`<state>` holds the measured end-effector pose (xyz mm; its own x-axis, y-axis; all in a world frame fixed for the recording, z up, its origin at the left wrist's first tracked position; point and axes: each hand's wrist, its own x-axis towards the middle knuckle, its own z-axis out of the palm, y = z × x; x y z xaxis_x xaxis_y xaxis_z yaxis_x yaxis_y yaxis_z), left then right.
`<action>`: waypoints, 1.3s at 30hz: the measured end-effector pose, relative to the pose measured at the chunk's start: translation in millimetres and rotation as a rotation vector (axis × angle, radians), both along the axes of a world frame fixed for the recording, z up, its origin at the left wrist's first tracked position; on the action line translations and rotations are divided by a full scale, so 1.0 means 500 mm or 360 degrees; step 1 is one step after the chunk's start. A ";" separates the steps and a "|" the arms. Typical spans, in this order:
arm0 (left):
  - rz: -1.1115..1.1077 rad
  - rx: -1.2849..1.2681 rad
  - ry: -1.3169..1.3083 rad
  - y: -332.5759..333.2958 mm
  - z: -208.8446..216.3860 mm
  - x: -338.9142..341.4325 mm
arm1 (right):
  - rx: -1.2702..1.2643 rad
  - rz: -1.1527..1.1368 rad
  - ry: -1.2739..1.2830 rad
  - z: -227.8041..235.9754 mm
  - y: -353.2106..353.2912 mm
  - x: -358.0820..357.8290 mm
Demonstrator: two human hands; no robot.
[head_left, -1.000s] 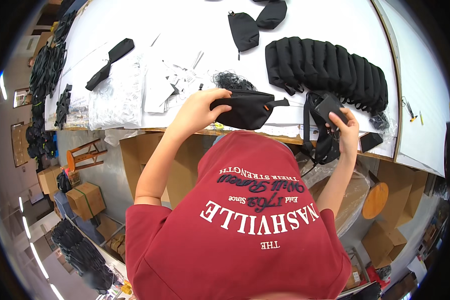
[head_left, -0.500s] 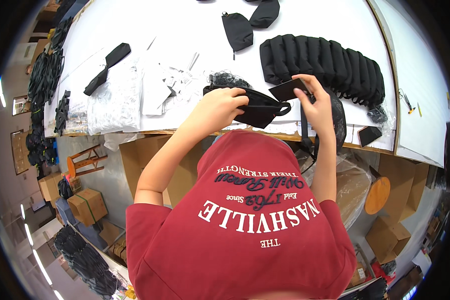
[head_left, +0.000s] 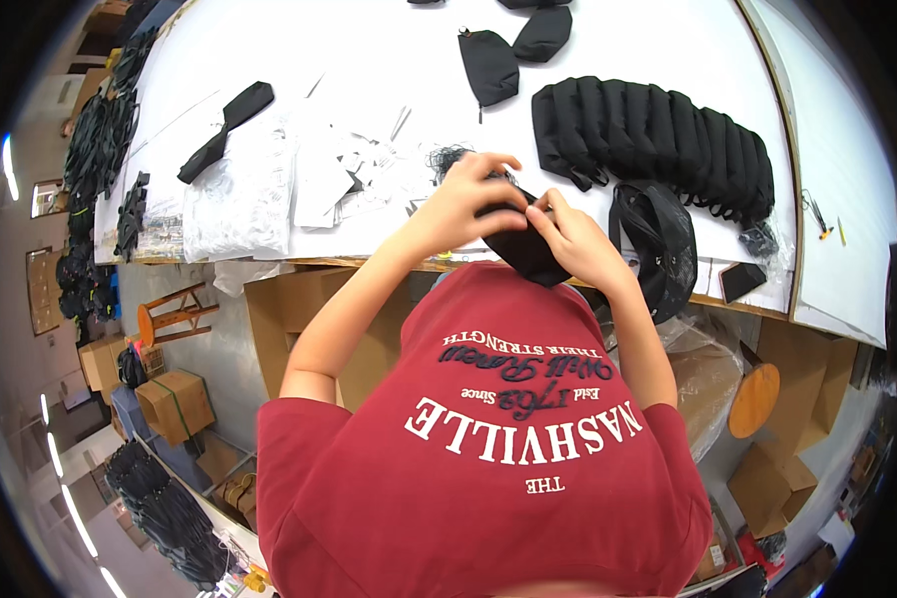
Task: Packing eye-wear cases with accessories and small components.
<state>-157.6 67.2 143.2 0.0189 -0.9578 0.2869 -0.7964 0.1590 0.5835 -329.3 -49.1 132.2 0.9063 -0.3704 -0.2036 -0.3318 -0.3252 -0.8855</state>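
Note:
Close to my body at the table's near edge, a small black zip pouch (head_left: 530,257) is held between my two hands, tilted downward. My left hand (head_left: 476,202) grips it from the left, fingers curled over its upper edge. With thumb and fingers pinched, my right hand (head_left: 571,237) holds the pouch's edge near the left fingertips. The inside of the pouch is hidden by my fingers. No flat dark card shows now. Right of my right hand lies a black mesh bag (head_left: 654,249).
A long row of black pouches (head_left: 658,135) lies at the right, with loose pouches (head_left: 490,70) beyond. White paper pieces (head_left: 364,169) and clear plastic bags (head_left: 239,204) spread leftward. A phone-like dark slab (head_left: 742,282) sits at the near right edge. A wooden stool (head_left: 754,401) stands below.
My right hand has moved left and down onto the pouch, and the flat dark card it held is out of sight. The pouch has tilted more steeply toward my body.

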 end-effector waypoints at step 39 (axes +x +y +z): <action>0.0810 -0.0110 0.2385 0.039 -0.053 -0.016 | -0.0772 -0.0136 -0.0600 0.071 0.031 0.005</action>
<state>-165.7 86.9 116.6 0.6149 -0.7495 -0.2452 0.4950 0.1248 0.8599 -327.0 -33.7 167.7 0.8461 -0.4150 0.3346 -0.0674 -0.7060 -0.7050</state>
